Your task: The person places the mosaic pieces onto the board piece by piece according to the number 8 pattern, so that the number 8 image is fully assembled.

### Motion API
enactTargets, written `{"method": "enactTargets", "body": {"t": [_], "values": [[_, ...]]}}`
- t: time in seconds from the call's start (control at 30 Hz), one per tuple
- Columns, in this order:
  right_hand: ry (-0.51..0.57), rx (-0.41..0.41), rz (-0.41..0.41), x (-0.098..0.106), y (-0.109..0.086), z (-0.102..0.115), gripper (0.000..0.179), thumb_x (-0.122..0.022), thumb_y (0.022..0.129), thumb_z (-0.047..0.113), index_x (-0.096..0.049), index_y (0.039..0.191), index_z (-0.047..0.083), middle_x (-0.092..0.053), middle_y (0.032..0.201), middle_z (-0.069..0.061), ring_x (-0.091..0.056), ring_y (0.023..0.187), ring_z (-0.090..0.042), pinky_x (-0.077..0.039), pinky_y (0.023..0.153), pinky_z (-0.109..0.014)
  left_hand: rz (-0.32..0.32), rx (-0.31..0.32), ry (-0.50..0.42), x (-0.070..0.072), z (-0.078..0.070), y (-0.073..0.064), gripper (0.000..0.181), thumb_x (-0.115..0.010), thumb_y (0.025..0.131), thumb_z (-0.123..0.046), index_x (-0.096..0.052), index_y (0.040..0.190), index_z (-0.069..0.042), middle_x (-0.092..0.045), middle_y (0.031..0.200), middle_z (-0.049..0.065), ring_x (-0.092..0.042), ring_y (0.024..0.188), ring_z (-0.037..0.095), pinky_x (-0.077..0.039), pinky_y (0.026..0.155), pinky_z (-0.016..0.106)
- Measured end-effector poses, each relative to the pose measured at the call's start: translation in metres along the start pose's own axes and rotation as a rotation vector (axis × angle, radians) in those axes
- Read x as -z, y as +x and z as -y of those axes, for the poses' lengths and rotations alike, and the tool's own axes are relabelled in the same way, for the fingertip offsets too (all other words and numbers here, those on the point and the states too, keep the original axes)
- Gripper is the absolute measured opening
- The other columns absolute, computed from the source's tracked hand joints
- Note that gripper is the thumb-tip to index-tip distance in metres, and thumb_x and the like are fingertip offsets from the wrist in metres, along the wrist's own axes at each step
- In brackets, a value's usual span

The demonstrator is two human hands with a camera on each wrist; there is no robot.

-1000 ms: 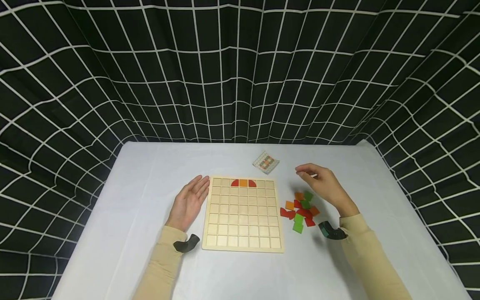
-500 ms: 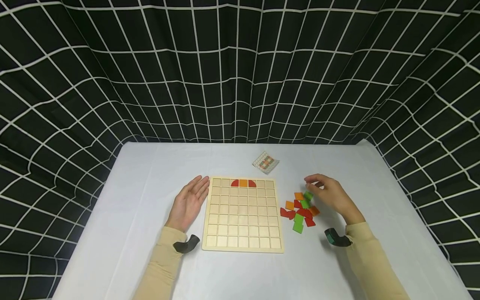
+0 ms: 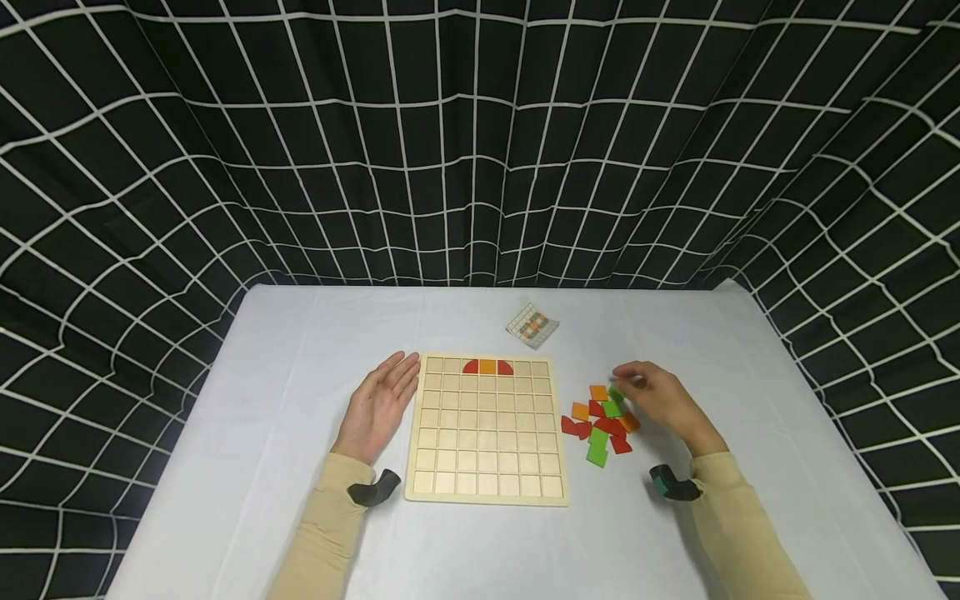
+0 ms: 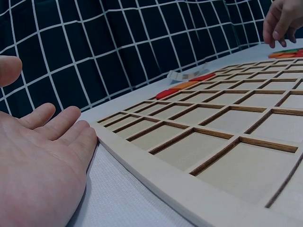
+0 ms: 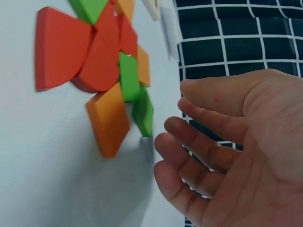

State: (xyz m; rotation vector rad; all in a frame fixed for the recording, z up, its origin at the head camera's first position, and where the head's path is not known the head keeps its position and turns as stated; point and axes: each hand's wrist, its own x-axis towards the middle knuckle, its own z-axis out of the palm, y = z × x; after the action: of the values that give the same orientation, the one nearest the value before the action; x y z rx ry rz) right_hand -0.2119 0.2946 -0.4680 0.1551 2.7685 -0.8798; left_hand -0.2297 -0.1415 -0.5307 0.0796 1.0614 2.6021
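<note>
A wooden grid board (image 3: pixel 486 433) lies in the middle of the table, with an orange square tile (image 3: pixel 487 367) between two red quarter-round tiles (image 3: pixel 470 367) in its top row. My left hand (image 3: pixel 377 407) rests palm up with straight fingers along the board's left side; the fingertips are right at the frame in the left wrist view. Right of the board is a loose pile of red, orange and green tiles. Over its far edge hovers my right hand (image 3: pixel 660 402), fingers loosely bent and holding nothing. In the right wrist view its fingertips are close by a green square tile (image 5: pixel 143 112).
A small creased pattern card (image 3: pixel 532 325) with a coloured grid lies behind the board. White cloth covers the table (image 3: pixel 315 325). A dark curtain (image 3: pixel 480 150) with white grid lines stands around the back and sides.
The right hand has moved right, toward the near side and down to the far edge of the tile pile. The left hand and the board stay where they were.
</note>
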Motion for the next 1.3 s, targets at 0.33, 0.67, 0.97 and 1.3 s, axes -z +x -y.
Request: {"method": "enactTargets", "body": {"t": [0.33, 0.67, 0.97, 1.3], "values": [[-0.089, 0.055, -0.017, -0.008, 0.004, -0.009, 0.037, -0.059, 0.101, 0.019, -0.060, 0.133, 0.002, -0.060, 0.126, -0.023, -0.058, 0.107, -0.036, -0.058, 0.095, -0.056, -0.010, 0.002, -0.001, -0.001, 0.000, 0.000, 0.058, -0.025, 0.113, -0.031, -0.007, 0.162, -0.006, -0.016, 0.170, 0.015, -0.016, 0.159, 0.025, -0.016, 0.134, 0.031], [-0.165, 0.087, -0.059, -0.012, 0.002, -0.001, 0.032, -0.065, 0.097, 0.012, -0.064, 0.127, 0.002, -0.062, 0.110, -0.019, -0.059, 0.096, -0.031, -0.060, 0.085, -0.050, -0.017, 0.004, -0.001, -0.001, -0.001, 0.000, 0.057, -0.024, 0.113, -0.031, -0.009, 0.162, -0.006, -0.018, 0.170, 0.014, -0.016, 0.159, 0.024, -0.017, 0.134, 0.031], [-0.136, 0.095, -0.053, -0.009, -0.001, 0.000, 0.017, -0.064, 0.096, 0.006, -0.071, 0.110, 0.002, -0.061, 0.101, -0.016, -0.055, 0.089, -0.027, -0.058, 0.077, -0.039, -0.008, 0.007, -0.008, -0.001, -0.001, 0.000, 0.058, -0.026, 0.113, -0.031, -0.008, 0.162, -0.006, -0.017, 0.170, 0.015, -0.017, 0.159, 0.024, -0.017, 0.134, 0.030], [-0.103, 0.119, -0.105, 0.008, -0.007, 0.005, 0.028, -0.053, 0.102, 0.005, -0.067, 0.126, -0.001, -0.060, 0.109, -0.021, -0.054, 0.092, -0.029, -0.058, 0.085, -0.044, -0.003, 0.008, -0.010, 0.000, -0.001, 0.000, 0.058, -0.026, 0.113, -0.031, -0.008, 0.162, -0.006, -0.018, 0.170, 0.014, -0.017, 0.159, 0.024, -0.017, 0.134, 0.031]]}}
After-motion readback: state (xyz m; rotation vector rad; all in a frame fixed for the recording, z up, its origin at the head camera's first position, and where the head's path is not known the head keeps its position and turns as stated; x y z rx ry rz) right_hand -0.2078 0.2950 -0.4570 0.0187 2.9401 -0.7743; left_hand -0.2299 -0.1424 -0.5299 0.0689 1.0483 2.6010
